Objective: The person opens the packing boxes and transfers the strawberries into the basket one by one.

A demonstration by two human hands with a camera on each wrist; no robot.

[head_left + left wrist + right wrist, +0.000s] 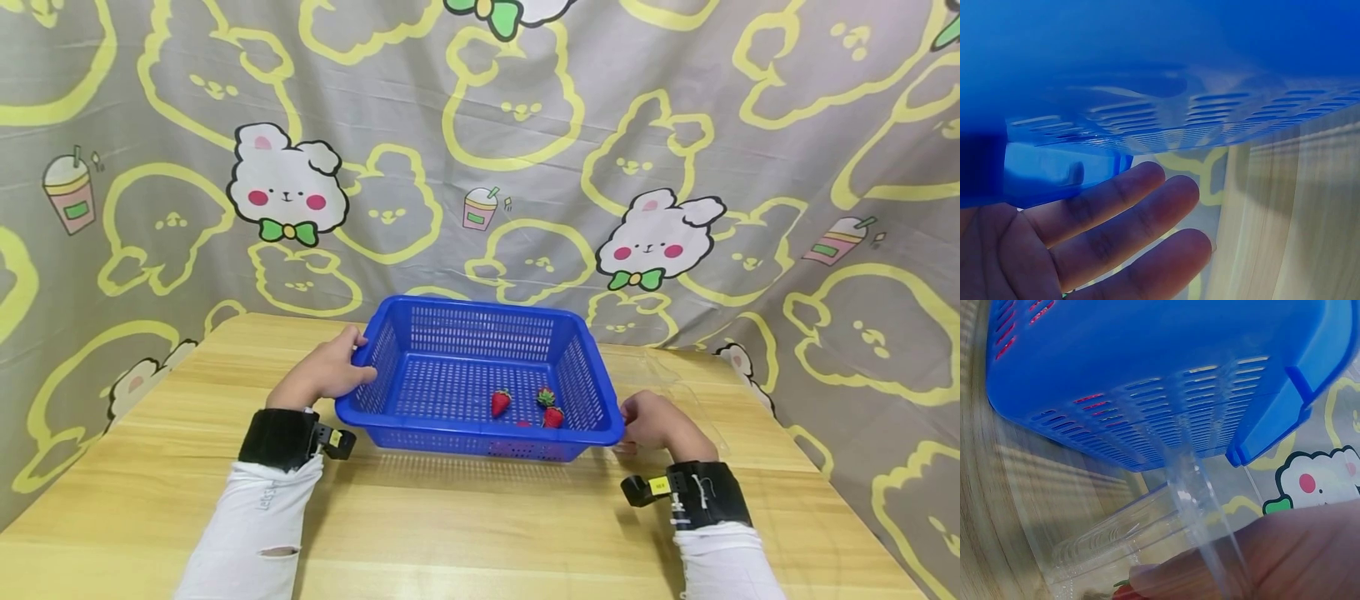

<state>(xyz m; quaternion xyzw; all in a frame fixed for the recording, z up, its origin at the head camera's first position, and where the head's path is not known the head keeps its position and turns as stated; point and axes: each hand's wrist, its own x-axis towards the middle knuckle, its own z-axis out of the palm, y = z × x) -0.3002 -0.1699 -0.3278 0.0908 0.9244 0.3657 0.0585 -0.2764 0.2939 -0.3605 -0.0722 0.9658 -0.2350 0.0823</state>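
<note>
A blue plastic basket (472, 427) with slotted sides stands on the table. My left hand (330, 367) holds its left rim, thumb over the edge; in the left wrist view the other fingers (1166, 262) extend outside, below the rim. Inside the basket lie a few strawberries (500, 403), towards the front right. By the basket's right end is my right hand (651, 423), at a clear plastic box (682, 379). The right wrist view shows a strawberry (1127, 592) at its fingertips, seemingly pinched and mostly cut off by the frame.
The wooden table (465, 517) extends in front of the basket and to both sides. A grey curtain (420, 100) with yellow rabbit outlines hangs close behind the basket and along the table's sides. The box's transparent wall (1200, 512) stands between basket and right hand.
</note>
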